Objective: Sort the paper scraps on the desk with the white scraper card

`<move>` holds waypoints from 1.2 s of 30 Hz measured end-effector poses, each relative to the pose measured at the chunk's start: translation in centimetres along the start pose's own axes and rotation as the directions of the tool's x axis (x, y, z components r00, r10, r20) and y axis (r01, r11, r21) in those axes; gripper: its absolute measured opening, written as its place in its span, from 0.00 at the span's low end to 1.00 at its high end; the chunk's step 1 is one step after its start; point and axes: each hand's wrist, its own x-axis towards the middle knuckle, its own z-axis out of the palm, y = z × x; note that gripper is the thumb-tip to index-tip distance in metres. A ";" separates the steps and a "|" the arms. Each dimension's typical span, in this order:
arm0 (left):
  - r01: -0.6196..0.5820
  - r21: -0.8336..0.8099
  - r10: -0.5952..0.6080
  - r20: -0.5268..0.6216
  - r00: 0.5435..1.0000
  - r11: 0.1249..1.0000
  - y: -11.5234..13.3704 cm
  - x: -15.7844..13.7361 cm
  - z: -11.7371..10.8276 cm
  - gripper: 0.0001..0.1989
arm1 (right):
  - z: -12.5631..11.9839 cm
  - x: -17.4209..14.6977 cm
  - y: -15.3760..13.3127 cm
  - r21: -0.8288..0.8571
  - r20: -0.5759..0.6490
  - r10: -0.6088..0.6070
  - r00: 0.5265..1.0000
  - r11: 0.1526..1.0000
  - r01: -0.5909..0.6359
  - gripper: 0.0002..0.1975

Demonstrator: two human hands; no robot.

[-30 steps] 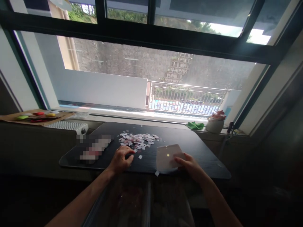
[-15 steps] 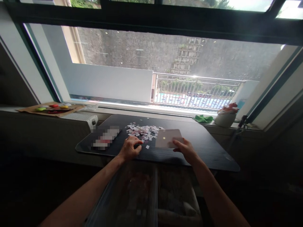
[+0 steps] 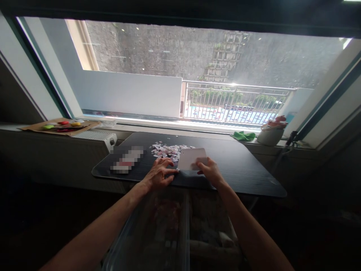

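A pale, thin rectangular card (image 3: 191,158) is gripped at its right edge between the thumb and fingers of my right hand (image 3: 211,170); it stands tilted over the table. To its left, my left hand (image 3: 161,174) is spread low at the table's front, with a fingertip on a small white paper piece (image 3: 177,170) close to the card's lower left corner. Behind both hands lies a loose heap of small white paper pieces (image 3: 166,150), partly hidden by the card and my left hand.
A dark table (image 3: 234,165) carries everything, with a blurred-out flat object (image 3: 128,160) on its left. Below its front edge sit clear plastic bins (image 3: 187,233). A green cloth (image 3: 242,136) and a pale pot (image 3: 269,136) stand on the sill, a radiator (image 3: 98,139) at left.
My left hand has reached right and stretched a finger onto the loose paper piece. My right hand has brought the card left, near that finger. The view has tipped slightly downward.
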 end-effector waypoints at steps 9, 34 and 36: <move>-0.007 0.005 0.007 -0.056 0.998 1.000 0.0 -0.2 0.2 0.12 | -0.9 -0.9 -1.8 -0.118 -0.016 -0.078 0.997 0.990 0.075 0.14; 0.087 -0.024 -0.090 -0.228 0.970 0.996 -0.3 -0.1 0.1 0.12 | -9.8 -1.3 -0.2 -0.050 -0.061 0.148 0.987 0.987 -0.151 0.15; 0.097 -0.030 -0.101 -0.232 0.967 0.995 -0.4 -0.1 0.1 0.13 | -9.6 -1.5 -0.1 -0.035 -0.034 0.163 0.986 0.986 -0.164 0.16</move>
